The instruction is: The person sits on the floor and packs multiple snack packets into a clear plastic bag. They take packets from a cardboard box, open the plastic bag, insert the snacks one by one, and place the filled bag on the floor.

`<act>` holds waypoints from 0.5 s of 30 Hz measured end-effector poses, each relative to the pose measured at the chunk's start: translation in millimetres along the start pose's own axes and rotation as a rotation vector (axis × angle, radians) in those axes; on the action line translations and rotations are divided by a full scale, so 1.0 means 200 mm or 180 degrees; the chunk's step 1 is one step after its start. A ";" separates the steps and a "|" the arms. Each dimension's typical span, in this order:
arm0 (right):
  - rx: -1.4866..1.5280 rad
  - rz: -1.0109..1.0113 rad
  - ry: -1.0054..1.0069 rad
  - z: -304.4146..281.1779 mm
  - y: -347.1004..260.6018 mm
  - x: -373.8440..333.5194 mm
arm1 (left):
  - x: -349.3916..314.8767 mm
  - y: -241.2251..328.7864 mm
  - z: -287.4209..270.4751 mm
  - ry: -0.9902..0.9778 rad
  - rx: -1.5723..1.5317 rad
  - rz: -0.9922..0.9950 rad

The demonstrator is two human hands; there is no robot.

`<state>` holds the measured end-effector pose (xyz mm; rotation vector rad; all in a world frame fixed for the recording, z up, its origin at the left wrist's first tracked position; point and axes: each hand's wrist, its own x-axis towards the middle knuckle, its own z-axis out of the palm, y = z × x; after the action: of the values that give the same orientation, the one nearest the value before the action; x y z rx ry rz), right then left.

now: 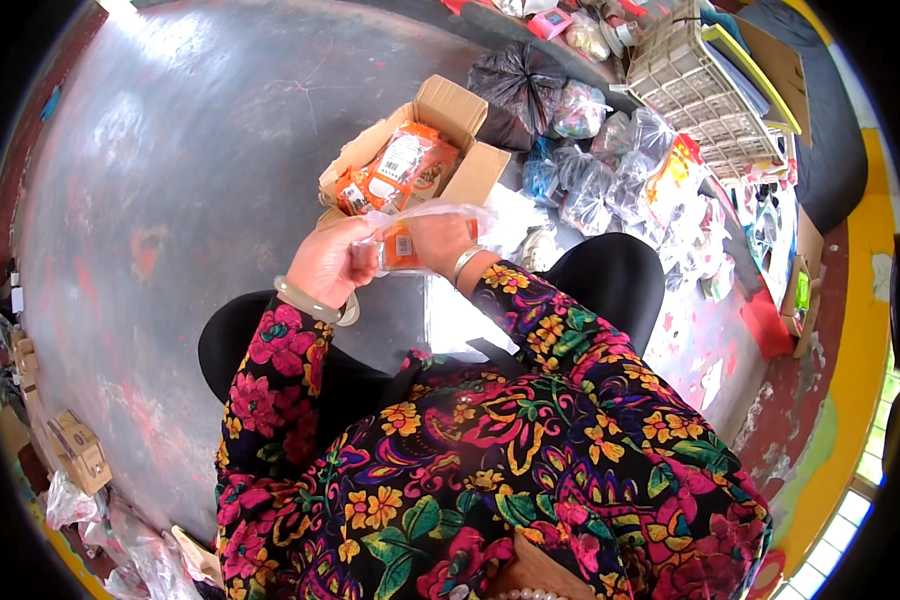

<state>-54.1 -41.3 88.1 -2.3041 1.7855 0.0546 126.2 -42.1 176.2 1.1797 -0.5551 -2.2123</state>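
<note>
In front of my lap I hold a clear plastic bag [370,222] with an orange packet [402,246] showing in it. My left hand [332,258] is closed, its fingers bent round the bag's left side. At the bag's right side my right hand [440,240] is curled against the film; its fingertips are partly hidden. Just beyond both hands stands an open cardboard box [370,146] with its flaps folded out. Several orange printed packets [410,160] lie inside it.
Black and clear plastic bags of goods [580,185] are heaped right of the box. Behind them stands a pale plastic crate [695,95]. A small carton [80,452] and crumpled plastic [145,540] lie at the left edge. My bent knees [610,285] flank the work area on the grey floor [170,200].
</note>
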 end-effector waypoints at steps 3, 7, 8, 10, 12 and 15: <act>0.0452 -0.0156 0.0021 0.23 0.11 0.01 | 0.05 -0.03 0.00 0.0005 0.0127 -0.0185; 0.0563 -0.0284 -0.0065 0.17 0.10 0.00 | 0.08 -0.08 0.03 -0.0053 -0.0192 -0.0054; 0.0585 -0.0268 -0.0104 0.15 0.10 0.02 | 0.07 -0.07 0.03 -0.0080 -0.0217 -0.0017; 0.0621 -0.0261 -0.0230 0.09 0.10 0.03 | 0.08 -0.06 0.04 -0.0077 -0.0297 0.0023; 0.0650 -0.0310 -0.0412 0.00 0.12 0.04 | 0.08 -0.06 0.04 0.0008 -0.0423 0.0044; 0.1113 -0.0983 -0.1260 -0.29 0.16 0.14 | 0.06 -0.07 0.03 -0.0043 -0.0555 0.0055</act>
<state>-83.3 -86.0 134.5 -2.1053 1.1377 0.1257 111.1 -39.7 163.7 1.0666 -0.3677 -2.2059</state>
